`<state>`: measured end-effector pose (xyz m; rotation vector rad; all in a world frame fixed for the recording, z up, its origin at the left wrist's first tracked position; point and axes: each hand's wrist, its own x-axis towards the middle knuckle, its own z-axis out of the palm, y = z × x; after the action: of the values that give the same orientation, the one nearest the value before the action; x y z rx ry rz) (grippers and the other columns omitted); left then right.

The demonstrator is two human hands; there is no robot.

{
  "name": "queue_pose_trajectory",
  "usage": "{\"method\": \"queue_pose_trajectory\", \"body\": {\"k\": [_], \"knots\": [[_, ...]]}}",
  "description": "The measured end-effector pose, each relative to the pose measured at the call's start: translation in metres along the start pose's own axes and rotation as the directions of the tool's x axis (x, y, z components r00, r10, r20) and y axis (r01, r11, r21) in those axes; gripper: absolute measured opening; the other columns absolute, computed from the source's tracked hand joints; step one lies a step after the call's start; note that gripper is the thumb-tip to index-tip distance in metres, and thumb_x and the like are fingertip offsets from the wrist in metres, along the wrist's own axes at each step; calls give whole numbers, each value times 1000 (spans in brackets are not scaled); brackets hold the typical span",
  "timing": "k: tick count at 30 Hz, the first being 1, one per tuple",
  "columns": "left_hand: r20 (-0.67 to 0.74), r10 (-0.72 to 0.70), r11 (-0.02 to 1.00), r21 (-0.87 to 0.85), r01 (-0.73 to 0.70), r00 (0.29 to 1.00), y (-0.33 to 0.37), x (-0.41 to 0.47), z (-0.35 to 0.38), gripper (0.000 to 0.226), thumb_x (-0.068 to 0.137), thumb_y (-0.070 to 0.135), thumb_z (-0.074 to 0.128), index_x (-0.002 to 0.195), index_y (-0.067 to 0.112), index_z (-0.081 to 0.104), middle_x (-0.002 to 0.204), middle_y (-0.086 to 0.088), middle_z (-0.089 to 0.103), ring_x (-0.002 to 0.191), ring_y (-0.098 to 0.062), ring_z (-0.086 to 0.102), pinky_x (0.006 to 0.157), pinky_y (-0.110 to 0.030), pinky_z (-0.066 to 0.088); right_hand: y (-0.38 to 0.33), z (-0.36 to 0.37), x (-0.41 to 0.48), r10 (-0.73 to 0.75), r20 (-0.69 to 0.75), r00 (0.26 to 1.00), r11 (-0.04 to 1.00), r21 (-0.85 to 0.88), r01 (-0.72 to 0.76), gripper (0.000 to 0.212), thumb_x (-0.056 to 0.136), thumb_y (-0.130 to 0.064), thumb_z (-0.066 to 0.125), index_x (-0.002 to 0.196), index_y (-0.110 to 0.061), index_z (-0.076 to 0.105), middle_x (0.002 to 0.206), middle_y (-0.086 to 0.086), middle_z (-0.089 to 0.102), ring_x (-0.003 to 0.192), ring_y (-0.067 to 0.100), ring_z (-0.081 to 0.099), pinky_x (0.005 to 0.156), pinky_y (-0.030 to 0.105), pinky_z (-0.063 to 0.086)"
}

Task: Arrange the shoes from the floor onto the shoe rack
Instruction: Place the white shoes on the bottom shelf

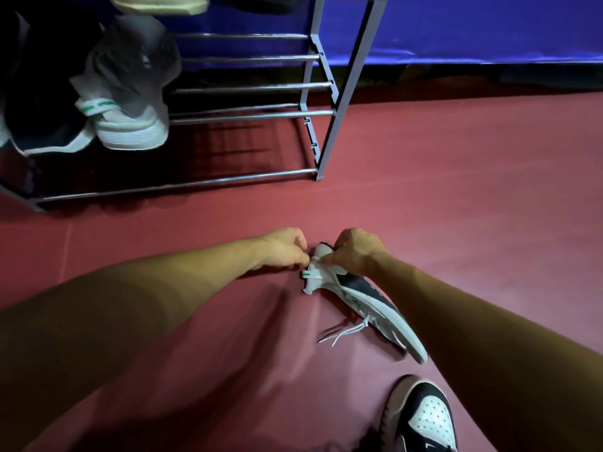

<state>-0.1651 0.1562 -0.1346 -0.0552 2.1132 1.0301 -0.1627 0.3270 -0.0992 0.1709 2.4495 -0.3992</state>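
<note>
White-and-navy sneaker [365,298] low on the dark red floor [456,207], tilted with laces to the left, long axis diagonal, heel toward the shoe rack [350,93], toe toward the person, left hand [284,249] pinching the heel tab, right hand [355,251] gripping the collar, matching white sneaker [130,122] on the rack's rails, blue cloth [473,27] behind.

White-and-navy sneaker [365,301], maroon floor [456,207]

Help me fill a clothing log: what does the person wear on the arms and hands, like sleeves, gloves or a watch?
Nothing worn shows. The left arm and right arm are bare as far up as the view reaches, no sleeve edge. The left hand and right hand have no gloves, the wrists no watch or band. Rings: fingers partly hidden, cannot tell.
</note>
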Motion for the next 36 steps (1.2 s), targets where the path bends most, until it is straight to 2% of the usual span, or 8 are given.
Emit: {"method": "queue_pose_trajectory", "body": {"k": [3,7,11,20,24,26,33,36], "knots": [[30,17,997,76,-20,999,0,11,8,32,79,10,70,106,22,58,89,4,61,80,-15,55,67,-24,41,8,-4,-1,-28,80,996,999,-23,30,55,73,-50,82,110,-12,67,106,9,67,97,26,60,71,30,47],[60,39,996,78,-44,997,-3,15,11,40,81,1,67,116,17,58,73,9,55,61,-6,47,49,-14,35,9,-2,-4,-109,82,991,985,-123,118,56,73,-43,81,117,-15,59,112,8,64,101,28,59,75,33,48],[88,46,998,34,-49,995,-11,8,4,49,76,3,71,120,17,56,81,8,59,66,-8,50,61,-21,39,-2,-9,-6,-185,144,972,978,-69,196,44,75,-40,79,110,-17,67,103,5,69,92,24,62,70,30,48],[-83,89,962,-252,-107,993,-38,-61,-60,38,70,31,66,106,34,56,78,1,66,68,-17,54,59,-32,42,-71,-37,-21,-383,204,901,894,326,306,22,74,-18,77,95,-18,70,80,1,70,70,15,61,70,31,50],[-199,63,886,-439,-147,978,-54,-98,-92,33,86,41,64,118,41,58,95,5,69,79,-11,55,65,-27,40,-105,-42,-31,-470,137,872,785,517,341,30,72,-23,72,99,-10,68,83,5,67,79,18,61,78,35,48],[-212,31,827,-544,-144,977,-59,-112,-102,31,82,51,64,112,41,63,97,7,68,85,-11,57,69,-28,40,-121,-44,-36,-494,105,863,725,598,342,17,75,-18,70,91,-14,67,82,4,61,80,17,58,80,36,46],[-217,-18,680,-719,-147,976,-73,-136,-113,99,61,91,52,128,19,63,118,-8,70,96,-19,63,81,-30,45,-165,-54,-42,-439,-38,898,500,820,279,27,74,-16,69,100,-12,67,93,11,54,87,23,49,78,33,43],[-211,12,714,-682,-156,977,-77,-142,-113,71,74,76,61,123,25,68,118,1,70,102,-17,60,85,-31,41,-174,-64,-39,-330,-104,938,381,894,234,28,79,-17,65,105,-7,70,91,9,60,77,21,57,66,29,51]]}}
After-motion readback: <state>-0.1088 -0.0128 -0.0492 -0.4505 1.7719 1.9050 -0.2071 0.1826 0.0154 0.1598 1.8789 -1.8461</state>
